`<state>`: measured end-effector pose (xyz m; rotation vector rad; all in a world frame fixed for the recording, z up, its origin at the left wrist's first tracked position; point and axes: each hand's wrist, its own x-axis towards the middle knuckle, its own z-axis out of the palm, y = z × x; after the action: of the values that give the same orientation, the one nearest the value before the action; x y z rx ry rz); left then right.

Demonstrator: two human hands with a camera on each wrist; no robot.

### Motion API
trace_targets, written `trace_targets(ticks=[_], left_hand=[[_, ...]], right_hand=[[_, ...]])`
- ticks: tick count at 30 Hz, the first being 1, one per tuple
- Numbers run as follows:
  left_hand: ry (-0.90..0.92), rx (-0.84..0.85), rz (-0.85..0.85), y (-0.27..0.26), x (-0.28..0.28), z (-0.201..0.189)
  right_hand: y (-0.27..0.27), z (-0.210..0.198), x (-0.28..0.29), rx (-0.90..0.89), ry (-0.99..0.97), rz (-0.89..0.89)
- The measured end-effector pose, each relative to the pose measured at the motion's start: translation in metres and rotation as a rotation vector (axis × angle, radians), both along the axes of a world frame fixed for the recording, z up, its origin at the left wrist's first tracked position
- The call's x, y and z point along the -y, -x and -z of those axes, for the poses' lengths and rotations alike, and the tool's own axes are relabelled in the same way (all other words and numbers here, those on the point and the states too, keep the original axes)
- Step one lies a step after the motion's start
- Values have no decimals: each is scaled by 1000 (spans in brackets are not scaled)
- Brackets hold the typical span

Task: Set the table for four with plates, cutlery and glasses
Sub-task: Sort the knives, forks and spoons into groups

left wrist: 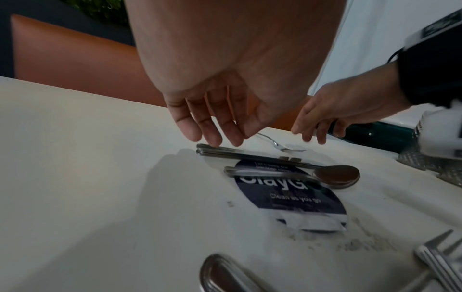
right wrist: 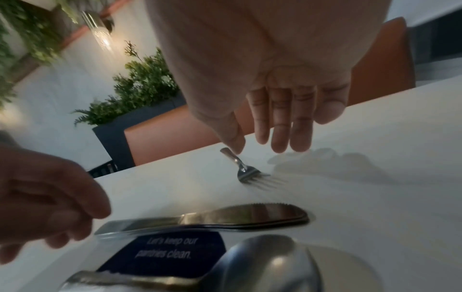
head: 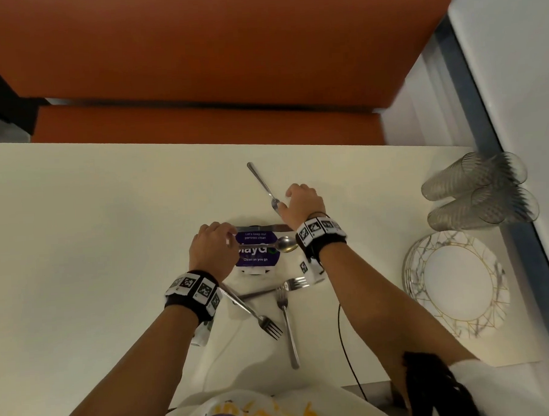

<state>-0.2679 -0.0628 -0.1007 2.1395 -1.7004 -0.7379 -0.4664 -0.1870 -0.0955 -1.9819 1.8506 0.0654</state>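
My left hand (head: 211, 248) hangs over the handles of the knives (left wrist: 250, 155) and the spoon (head: 278, 244), fingers (left wrist: 212, 130) loose and pointing down; the tips are at the knife handles, gripping nothing. My right hand (head: 301, 203) hovers over the far fork (right wrist: 246, 170), fingers (right wrist: 282, 126) straight and spread; the thumb is close to the fork's handle but I hold nothing there either. That fork lies alone on the table (head: 95, 247), angled away from me. The knives and spoon lie across a purple sticker (head: 258, 259) at the table's middle. Nearer me, three more forks (head: 271, 308) lie crossed in a loose heap. At the right edge of the table a stack of plates (head: 459, 281) with gold lines sits, and beyond it glasses (head: 477, 189) lie on their sides, bunched together. An orange bench (head: 197, 54) runs along the far side.
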Motion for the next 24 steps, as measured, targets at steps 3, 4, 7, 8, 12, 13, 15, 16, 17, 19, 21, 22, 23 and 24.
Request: trace_targets(ticks=[3, 4, 7, 8, 12, 13, 15, 16, 17, 19, 21, 22, 23, 24], left_hand=[[39, -5, -24, -2, 1, -3], [51, -6, -30, -3, 1, -4], [82, 4, -29, -3, 2, -9], [95, 1, -27, -3, 3, -11], [215, -42, 1, 5, 9, -24], [262, -62, 5, 10, 11, -29], [344, -71, 18, 19, 17, -43], [377, -65, 34, 25, 20, -49], [391, -61, 58, 30, 22, -54], [381, -74, 115, 41, 24, -63], [317, -158, 144, 51, 21, -67], [281, -231, 140, 56, 17, -68], [251, -307, 130, 61, 12, -69], [236, -376, 110, 65, 7, -70]], right_hand=[[-8, 10, 13, -17, -124, 76], [-10, 13, 14, 22, -145, 109], [-11, 17, 17, 85, -171, 148], [-10, 16, 18, 88, -190, 142], [0, 0, 13, 176, -136, 142], [4, -6, 10, 244, -81, 151], [12, -20, 3, 397, 32, 130], [15, -28, -2, 465, 85, 101], [17, -37, -6, 525, 124, 80], [21, -54, -15, 619, 163, 48], [22, -71, -24, 688, 170, 30], [22, -78, -28, 715, 160, 27], [20, -83, -31, 736, 150, 31], [18, -88, -35, 754, 141, 39]])
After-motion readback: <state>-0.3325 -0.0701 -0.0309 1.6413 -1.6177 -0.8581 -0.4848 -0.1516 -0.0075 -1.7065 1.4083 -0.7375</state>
